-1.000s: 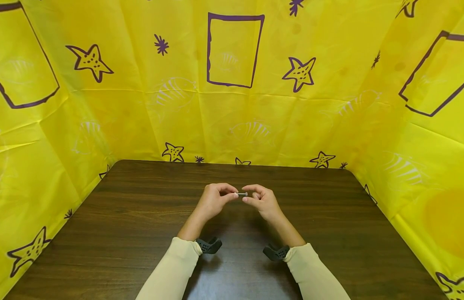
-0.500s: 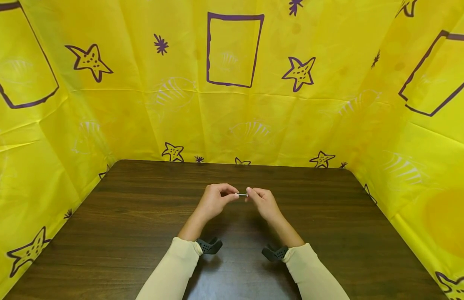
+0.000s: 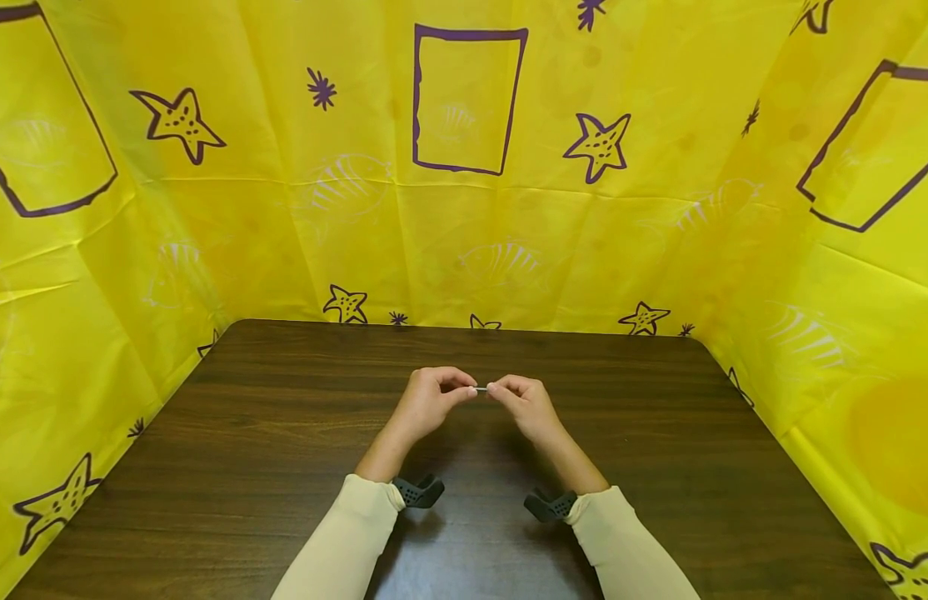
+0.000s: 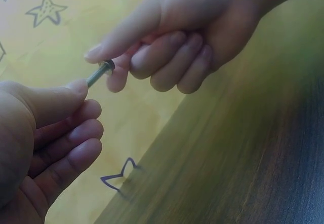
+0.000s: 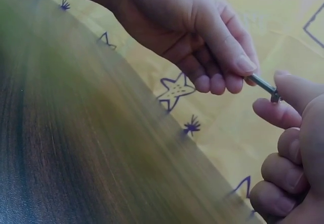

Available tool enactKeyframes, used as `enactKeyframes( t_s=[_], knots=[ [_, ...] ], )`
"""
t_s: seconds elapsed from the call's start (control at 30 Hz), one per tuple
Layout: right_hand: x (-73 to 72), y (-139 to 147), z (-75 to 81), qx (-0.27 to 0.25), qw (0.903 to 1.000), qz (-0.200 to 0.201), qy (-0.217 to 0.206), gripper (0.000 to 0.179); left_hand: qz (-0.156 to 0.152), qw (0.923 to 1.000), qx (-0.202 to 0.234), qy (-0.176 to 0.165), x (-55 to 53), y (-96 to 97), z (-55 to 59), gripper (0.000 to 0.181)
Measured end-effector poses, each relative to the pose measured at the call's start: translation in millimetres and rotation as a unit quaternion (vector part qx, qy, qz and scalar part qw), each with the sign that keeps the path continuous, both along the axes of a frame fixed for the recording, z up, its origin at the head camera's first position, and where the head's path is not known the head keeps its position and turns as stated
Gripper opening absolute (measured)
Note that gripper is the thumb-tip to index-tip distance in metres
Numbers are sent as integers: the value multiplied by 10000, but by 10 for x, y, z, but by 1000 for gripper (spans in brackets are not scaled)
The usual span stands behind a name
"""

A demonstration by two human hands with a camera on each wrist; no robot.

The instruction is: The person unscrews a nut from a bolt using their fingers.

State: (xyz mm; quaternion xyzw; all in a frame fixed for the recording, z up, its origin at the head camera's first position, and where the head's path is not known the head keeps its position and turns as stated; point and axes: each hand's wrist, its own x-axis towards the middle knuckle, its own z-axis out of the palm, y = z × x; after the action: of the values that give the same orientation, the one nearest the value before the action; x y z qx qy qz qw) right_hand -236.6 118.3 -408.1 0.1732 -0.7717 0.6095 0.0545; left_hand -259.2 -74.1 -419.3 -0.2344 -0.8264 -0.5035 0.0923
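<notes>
A thin silvery bolt (image 3: 481, 389) is held level between the two hands, above the table. My left hand (image 3: 430, 402) pinches one end of its shank between thumb and forefinger. Threads show along the shank (image 4: 96, 75) in the left wrist view. At the other end my right hand (image 3: 530, 408) has its thumb and bent forefinger on either side of the wider end (image 5: 275, 97), its other fingers curled in. Whether that wider part is the head or a nut I cannot tell. The end inside the left fingertips is hidden.
A dark wood-grain table (image 3: 299, 467) lies under both hands. Yellow cloth (image 3: 464, 217) printed with starfish and fish surrounds its back and sides. Each wrist wears a dark strap-on device, the left one (image 3: 419, 492) over a pale sleeve.
The right thumb and forefinger, spread around the bolt's wider end a second ago, have come together on it, the thumb shifting over that end and back. My left hand keeps its hold, nearly still.
</notes>
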Motion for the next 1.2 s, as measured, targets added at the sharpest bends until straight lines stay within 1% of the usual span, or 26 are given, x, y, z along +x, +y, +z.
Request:
enactKeyframes(
  t_s=[0.1,0.27,0.37,0.5,0.67,0.9,1.2],
  knots=[
    [1,8,0,-106,9999,58,-7,16,-19,10000,40,11,1,-5,4,5],
    [-4,19,-16,-219,9995,136,174,12,-18,10000,54,26,0,-9,6,4],
    [-14,23,-33,-336,9989,177,259,11,6,10000,22,5,3,-8,11,5],
    [-23,26,-44,-462,9983,225,270,13,35,10000,-8,-32,6,-9,13,6],
    [-27,28,-42,-511,9983,211,196,14,50,9999,14,-104,7,-10,15,5],
    [-24,21,-38,-557,9980,180,249,17,36,10000,6,-34,-6,-14,6,4],
    [-24,17,-39,-540,9981,175,259,19,-8,9999,44,-163,-4,-24,8,4]
  ],
)
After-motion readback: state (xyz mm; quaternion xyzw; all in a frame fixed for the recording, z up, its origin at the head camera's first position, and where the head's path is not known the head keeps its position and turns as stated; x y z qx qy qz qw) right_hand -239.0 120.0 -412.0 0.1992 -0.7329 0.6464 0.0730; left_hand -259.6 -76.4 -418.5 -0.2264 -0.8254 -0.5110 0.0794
